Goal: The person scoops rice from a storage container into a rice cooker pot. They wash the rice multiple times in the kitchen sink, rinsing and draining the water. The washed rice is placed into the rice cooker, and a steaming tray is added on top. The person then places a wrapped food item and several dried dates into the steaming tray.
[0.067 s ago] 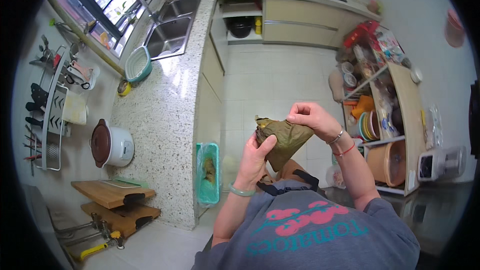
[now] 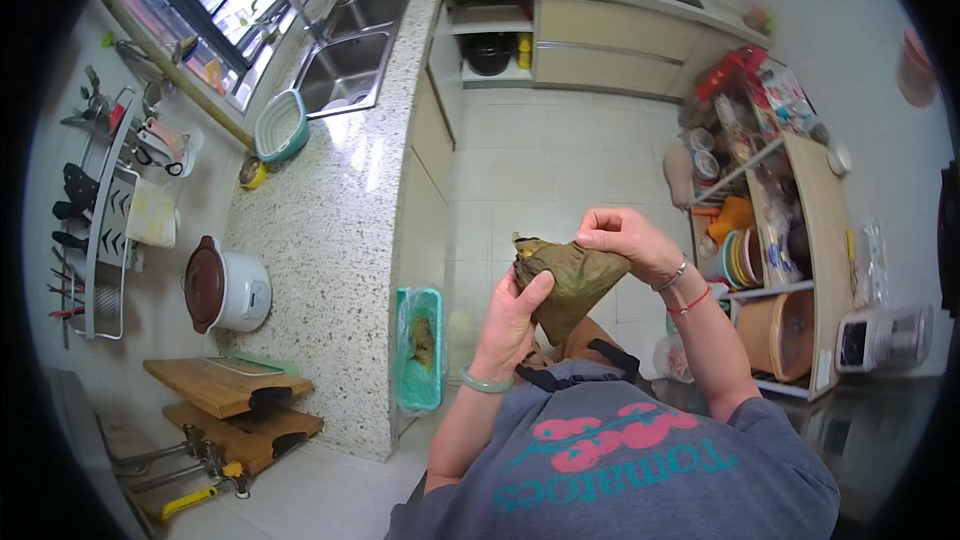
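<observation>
In front of my body I hold up a leaf-wrapped rice dumpling [image 2: 575,285], a large olive-brown cone of folded leaf with its point hanging down. My left hand [image 2: 510,315] grips its left side, thumb pressed on the front of the leaf. A little orange-yellow shows at the upper left opening, but most of the inside is hidden. My right hand [image 2: 625,240] pinches the leaf's upper right edge between thumb and fingers. A pale green bangle [image 2: 485,382] circles my left wrist.
Left of me runs a speckled counter [image 2: 335,240] with a white cooker [image 2: 240,292], wooden cutting boards [image 2: 215,385], a teal basket [image 2: 283,127] and a double sink [image 2: 345,65]. A lined green bin [image 2: 430,340] hangs at its side. To the right stands a loaded shelf [image 2: 815,210].
The whole view has shifted very slightly, with the room moving a little to the right in the picture. Both hands keep the same hold on the leaf-wrapped rice dumpling.
</observation>
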A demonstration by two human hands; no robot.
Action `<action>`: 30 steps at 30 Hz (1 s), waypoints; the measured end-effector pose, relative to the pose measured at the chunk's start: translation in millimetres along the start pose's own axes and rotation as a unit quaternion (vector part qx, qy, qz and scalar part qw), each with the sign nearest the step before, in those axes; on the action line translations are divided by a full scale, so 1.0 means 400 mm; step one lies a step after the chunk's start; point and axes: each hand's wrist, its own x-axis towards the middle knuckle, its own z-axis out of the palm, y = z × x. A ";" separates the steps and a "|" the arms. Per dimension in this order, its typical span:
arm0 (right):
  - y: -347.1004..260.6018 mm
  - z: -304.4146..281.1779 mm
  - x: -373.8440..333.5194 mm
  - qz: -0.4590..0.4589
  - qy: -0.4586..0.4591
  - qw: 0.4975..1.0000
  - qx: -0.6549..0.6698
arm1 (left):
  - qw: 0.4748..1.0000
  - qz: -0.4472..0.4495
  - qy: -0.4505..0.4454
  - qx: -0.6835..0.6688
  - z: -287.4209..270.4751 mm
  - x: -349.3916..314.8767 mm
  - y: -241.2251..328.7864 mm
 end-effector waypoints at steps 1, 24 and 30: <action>0.006 -0.012 0.028 0.020 -0.043 0.998 0.051 | 1.000 -0.004 0.009 -0.015 -0.014 0.015 -0.001; -0.070 -0.029 0.916 0.093 -0.179 0.979 0.016 | 0.907 0.238 0.313 -0.151 -0.244 0.650 0.245; 0.053 0.105 1.130 0.145 -0.305 0.938 -0.079 | 0.862 0.292 0.380 -0.168 -0.469 0.623 0.298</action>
